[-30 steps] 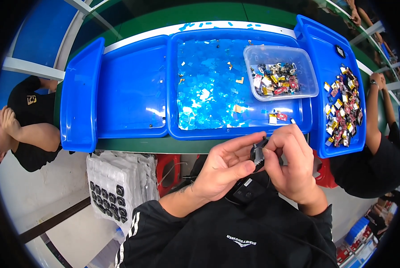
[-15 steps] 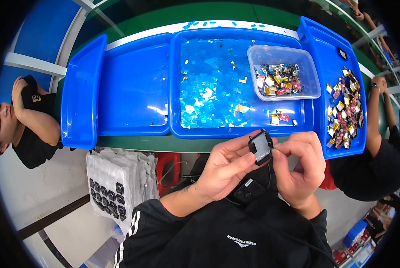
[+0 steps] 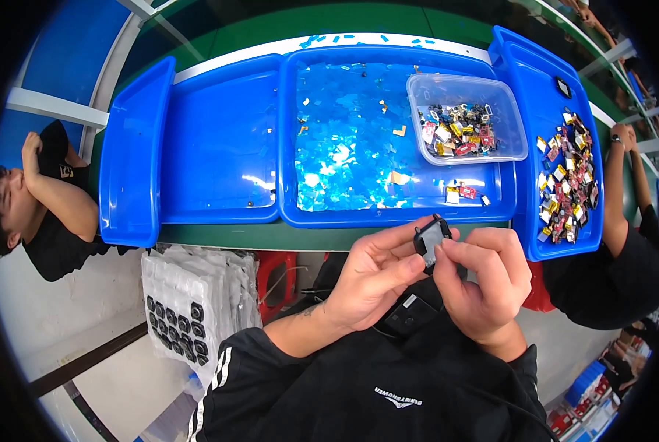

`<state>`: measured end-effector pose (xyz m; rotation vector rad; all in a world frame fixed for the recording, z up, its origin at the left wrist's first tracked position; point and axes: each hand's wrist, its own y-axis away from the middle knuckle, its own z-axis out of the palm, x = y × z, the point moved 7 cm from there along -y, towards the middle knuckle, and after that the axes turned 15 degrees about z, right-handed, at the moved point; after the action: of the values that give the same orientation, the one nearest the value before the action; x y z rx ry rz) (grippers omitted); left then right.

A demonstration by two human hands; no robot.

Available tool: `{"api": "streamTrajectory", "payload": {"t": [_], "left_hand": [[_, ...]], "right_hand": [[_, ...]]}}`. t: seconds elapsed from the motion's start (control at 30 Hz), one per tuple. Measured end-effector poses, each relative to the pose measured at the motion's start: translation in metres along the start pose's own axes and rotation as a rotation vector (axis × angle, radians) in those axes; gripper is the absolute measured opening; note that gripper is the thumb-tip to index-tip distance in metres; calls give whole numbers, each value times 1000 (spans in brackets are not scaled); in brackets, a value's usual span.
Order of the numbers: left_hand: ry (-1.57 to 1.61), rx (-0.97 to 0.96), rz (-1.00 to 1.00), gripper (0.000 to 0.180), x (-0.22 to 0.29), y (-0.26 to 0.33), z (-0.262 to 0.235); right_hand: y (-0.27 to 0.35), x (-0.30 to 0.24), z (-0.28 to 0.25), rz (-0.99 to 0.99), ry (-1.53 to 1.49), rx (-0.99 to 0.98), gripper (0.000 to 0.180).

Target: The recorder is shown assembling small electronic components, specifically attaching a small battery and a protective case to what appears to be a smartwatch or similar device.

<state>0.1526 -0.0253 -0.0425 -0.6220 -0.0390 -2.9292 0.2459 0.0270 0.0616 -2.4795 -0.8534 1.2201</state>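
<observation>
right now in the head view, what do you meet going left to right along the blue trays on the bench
narrow blue tray → empty blue tray → wide tray strewn with clear film scraps → clear plastic tub of small coloured parts → right blue tray with loose coloured parts

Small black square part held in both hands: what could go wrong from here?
1. The small black square part is pinched only by fingertips of the left hand and right hand, off the table in front of the blue tray; a slip would likely drop it toward the lap or floor.
2. The right-hand fingers cover part of its face, perhaps hiding flaws.
</observation>
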Motion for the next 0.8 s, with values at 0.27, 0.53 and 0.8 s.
{"api": "streamTrajectory", "payload": {"t": [0.27,0.53,0.8], "left_hand": [[3,19,-12,48,-5,5,-6],[16,51,9,48,1,4,-4],[-49,32,72,49,10,4,-5]], "right_hand": [[0,1,7,14,-41,-92,28],[-4,-5,8,-94,35,-270,32],[2,-7,9,-141,86,-387,42]]}}
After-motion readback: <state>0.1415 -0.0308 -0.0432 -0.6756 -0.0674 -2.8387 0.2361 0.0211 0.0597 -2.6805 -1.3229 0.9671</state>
